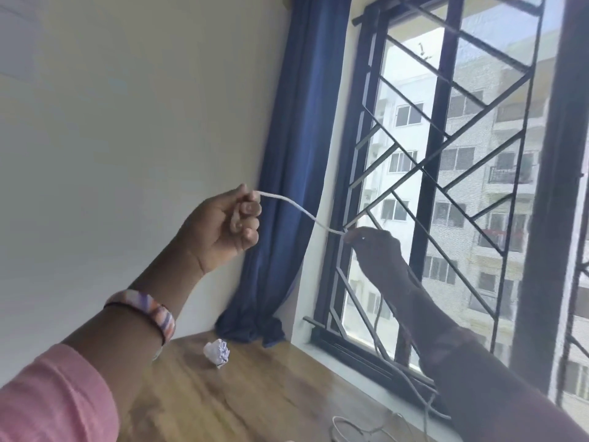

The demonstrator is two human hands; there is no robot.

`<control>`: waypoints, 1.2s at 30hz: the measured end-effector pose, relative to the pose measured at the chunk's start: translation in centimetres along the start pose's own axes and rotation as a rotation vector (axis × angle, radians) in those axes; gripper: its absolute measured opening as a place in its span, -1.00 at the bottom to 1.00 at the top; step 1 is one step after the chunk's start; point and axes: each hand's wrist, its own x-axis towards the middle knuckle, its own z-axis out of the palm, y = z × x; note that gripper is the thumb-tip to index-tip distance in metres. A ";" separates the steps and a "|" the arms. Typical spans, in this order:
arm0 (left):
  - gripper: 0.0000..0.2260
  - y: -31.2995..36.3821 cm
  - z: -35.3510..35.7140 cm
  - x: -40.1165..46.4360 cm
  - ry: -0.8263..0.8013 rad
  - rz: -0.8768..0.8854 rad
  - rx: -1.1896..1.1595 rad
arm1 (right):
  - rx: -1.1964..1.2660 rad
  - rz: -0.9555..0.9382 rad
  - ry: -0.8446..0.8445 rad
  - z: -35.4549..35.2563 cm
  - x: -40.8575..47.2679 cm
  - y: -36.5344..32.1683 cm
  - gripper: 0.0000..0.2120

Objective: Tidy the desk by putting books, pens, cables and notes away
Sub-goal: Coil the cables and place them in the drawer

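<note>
A thin white cable (299, 209) is stretched in the air between both hands, high above the wooden desk (255, 393). My left hand (223, 226) is fisted around one end of it, in front of the white wall. My right hand (376, 250) pinches the cable farther along, in front of the window. From there the cable hangs down past my right forearm and lies in loose loops (357, 425) on the desk's near edge. A crumpled ball of paper (217, 351) sits on the desk near the back corner.
A blue curtain (293, 173) hangs in the corner and bunches onto the desk. A window with a black metal grille (446, 173) runs along the desk's right side. A plain wall stands to the left.
</note>
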 end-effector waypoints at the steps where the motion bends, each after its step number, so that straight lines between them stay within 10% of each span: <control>1: -0.93 0.1 0.4 0.6 0.033 0.056 -0.208 | -0.078 -0.063 -0.088 0.6 -0.8 -0.5 -0.76; 6: -0.79 1.2 0.7 3.5 0.378 0.379 -0.414 | -0.193 -0.338 -0.277 3.1 -4.1 -3.6 -0.73; 10: -0.83 0.4 -3.0 3.5 0.710 0.651 0.895 | -0.334 -0.395 -0.224 1.9 -4.1 -4.5 -0.77; 14: -0.80 -0.3 -5.2 1.6 0.157 0.242 1.687 | -0.395 -0.382 -0.013 -0.5 -2.3 -4.7 -0.73; 17: -0.77 -0.6 -3.2 -0.2 -0.157 -0.193 1.126 | -0.442 -0.442 0.117 -0.9 -0.3 -4.6 -0.63; 22: -0.73 0.7 0.2 -1.3 -0.267 -0.069 0.215 | -0.430 -0.460 0.211 -0.1 1.5 -4.9 -0.54; 27: -0.65 2.3 1.6 0.3 -0.079 0.243 -0.355 | -0.467 -0.477 0.103 2.3 0.6 -5.0 -0.73; 31: -0.66 6.0 -0.5 2.1 0.335 0.567 -0.702 | -0.131 -0.157 -0.292 4.2 -0.3 -2.8 -0.83; 34: -0.76 7.6 -4.0 2.6 0.711 0.777 -0.348 | 0.209 0.047 -0.496 4.2 -1.5 -2.1 -0.79; 36: -0.89 6.5 -6.5 2.5 1.006 0.839 0.561 | 0.175 0.012 -0.561 3.7 -1.9 -2.6 -0.80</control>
